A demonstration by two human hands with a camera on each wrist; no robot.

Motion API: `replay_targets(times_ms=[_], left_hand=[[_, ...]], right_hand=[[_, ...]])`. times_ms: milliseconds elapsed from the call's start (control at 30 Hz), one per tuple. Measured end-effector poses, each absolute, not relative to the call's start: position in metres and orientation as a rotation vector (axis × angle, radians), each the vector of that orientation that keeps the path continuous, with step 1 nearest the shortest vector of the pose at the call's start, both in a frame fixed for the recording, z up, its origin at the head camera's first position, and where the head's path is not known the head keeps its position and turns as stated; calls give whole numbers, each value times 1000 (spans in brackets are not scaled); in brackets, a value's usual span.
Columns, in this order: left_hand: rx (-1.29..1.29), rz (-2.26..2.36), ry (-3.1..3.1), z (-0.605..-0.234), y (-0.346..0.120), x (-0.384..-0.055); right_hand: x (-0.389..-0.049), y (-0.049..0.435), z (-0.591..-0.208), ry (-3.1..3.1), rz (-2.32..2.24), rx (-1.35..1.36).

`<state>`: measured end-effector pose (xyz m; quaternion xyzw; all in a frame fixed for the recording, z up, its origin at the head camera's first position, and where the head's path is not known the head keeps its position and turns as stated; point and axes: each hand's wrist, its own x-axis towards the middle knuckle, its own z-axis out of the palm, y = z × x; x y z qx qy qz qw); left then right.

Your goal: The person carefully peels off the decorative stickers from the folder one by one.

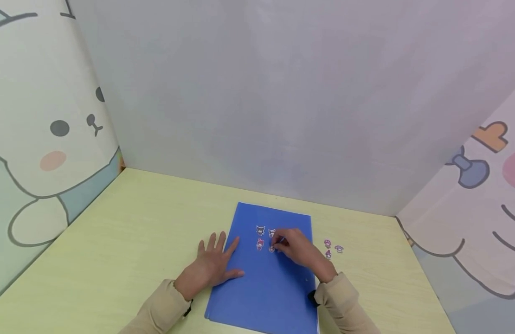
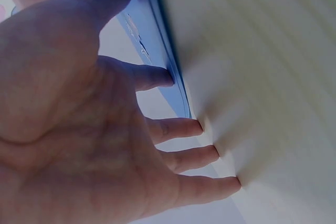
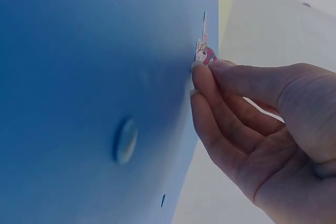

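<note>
A blue folder [image 1: 261, 292] lies flat on the table, several small cartoon stickers on its upper part. A dark-eared sticker [image 1: 260, 230] and a pink-hooded one [image 1: 260, 244] form the left column; another sticker [image 1: 272, 233] is partly covered by the right hand. My right hand [image 1: 297, 248] pinches a small pink-and-white sticker [image 3: 206, 54] between thumb and fingertips, close over the folder. Spread wide, my left hand [image 1: 209, 264] rests at the folder's left edge. In the left wrist view its thumb and index finger touch the folder, the other fingertips [image 2: 228, 183] the table.
Several loose purple-topped stickers [image 1: 327, 243] lie on the table [image 1: 157, 222] right of the folder. A pale oval bump [image 3: 126, 140] shows on the folder's surface. A plain backdrop [image 1: 257, 93] stands behind, with cartoon-printed panels [image 1: 57, 153] at the sides.
</note>
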<state>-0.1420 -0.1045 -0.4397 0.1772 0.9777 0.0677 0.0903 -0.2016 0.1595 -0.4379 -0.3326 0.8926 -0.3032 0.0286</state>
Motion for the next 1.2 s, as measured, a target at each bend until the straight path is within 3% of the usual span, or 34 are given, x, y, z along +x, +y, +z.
replay_targets(times_ms=[1200], left_hand=[[523,275,2899,-443,-103,-143]], right_hand=[[-193,193,-433,2782,-1053,-926]])
